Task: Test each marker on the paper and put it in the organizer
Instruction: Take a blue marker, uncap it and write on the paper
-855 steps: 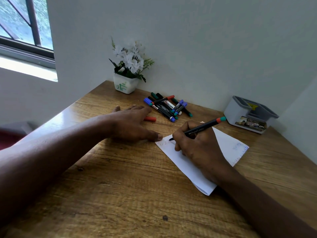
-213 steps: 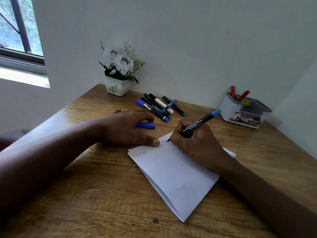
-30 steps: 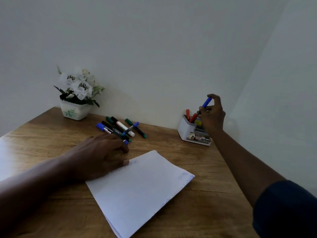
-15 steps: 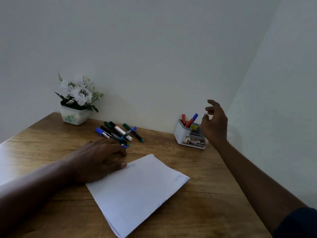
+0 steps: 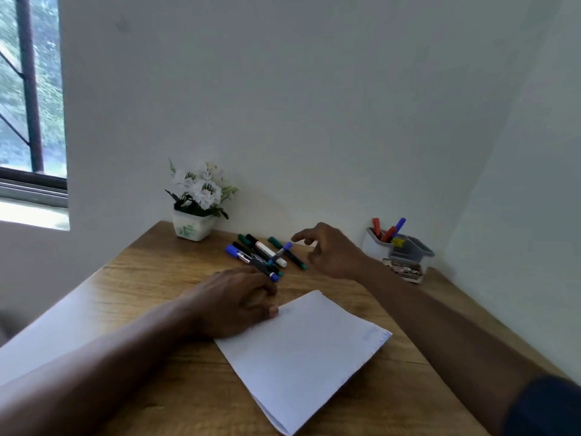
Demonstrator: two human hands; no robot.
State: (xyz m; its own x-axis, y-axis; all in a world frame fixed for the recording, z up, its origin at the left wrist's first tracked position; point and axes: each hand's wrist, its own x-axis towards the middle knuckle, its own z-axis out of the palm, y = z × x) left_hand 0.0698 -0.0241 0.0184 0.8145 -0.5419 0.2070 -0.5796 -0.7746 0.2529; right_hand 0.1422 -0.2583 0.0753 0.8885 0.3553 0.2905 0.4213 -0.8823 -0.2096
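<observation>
Three markers [image 5: 389, 229] stand upright in the organizer [image 5: 408, 251]: two red, one blue. All three sit in its left compartment. The organizer is at the back right of the desk [image 5: 151, 278], close to the corner of the walls.

Several loose markers [image 5: 262, 254] lie in an overlapping pile at the back centre of the desk, with blue, green and black caps visible. They are well apart from the organizer.

Right hand [image 5: 333, 251]: raised just beside the right end of the pile. Its fingers are spread and loosely bent, the forefinger reaching toward the pile, and it holds nothing. Contact with any marker cannot be confirmed.

Left hand [image 5: 235, 305]: resting palm down on the desk just in front of the pile. Its fingers are drawn together and loosely curled, with the thumb tip on the upper left corner of the paper [image 5: 301, 350].

The paper lies flat and skewed at the desk's centre, with faint blue marks along its right edge.

A flower pot [image 5: 192, 227] with white blooms stands at the back left, near the pile. A window [image 5: 31, 105] is at far left.
</observation>
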